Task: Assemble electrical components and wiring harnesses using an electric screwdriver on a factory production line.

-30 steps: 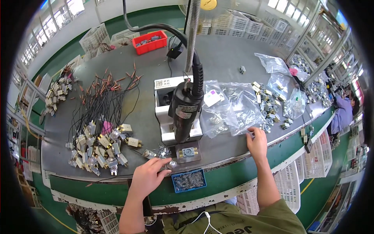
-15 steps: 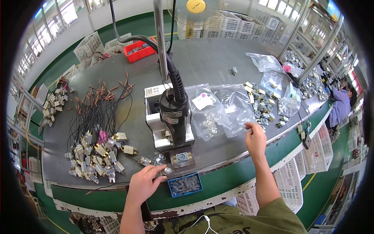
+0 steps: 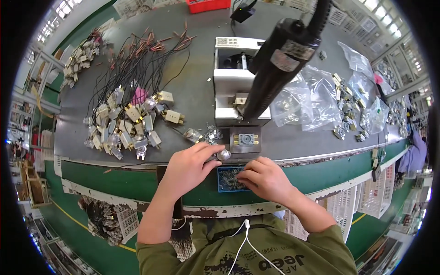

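Observation:
My left hand (image 3: 190,169) is at the bench edge, its thumb and index finger closed around a small clear round part with a silvery look (image 3: 223,155). A cable-fed clear cylindrical piece (image 3: 193,135) lies just beyond those fingers, beside small loose metal bits (image 3: 212,134). My right hand (image 3: 268,181) has its fingertips pinched together in a blue tray (image 3: 219,189) of small dark screws; whatever they hold is too small to see. Beyond the tray, a grey part with brass terminals (image 3: 247,139) sits on a metal fixture plate (image 3: 237,149).
A black electric screwdriver (image 3: 279,64) leans over a white stand (image 3: 228,79) behind the fixture. Wired light-coloured connector units (image 3: 123,121) are heaped at the left. Clear plastic bags (image 3: 316,103) and loose grey parts (image 3: 346,117) lie to the right. A red bin (image 3: 208,4) stands at the back.
My right hand has come from beside the plastic bags down and left into the blue tray. My left hand stays by the clear round part. The view has tilted downward.

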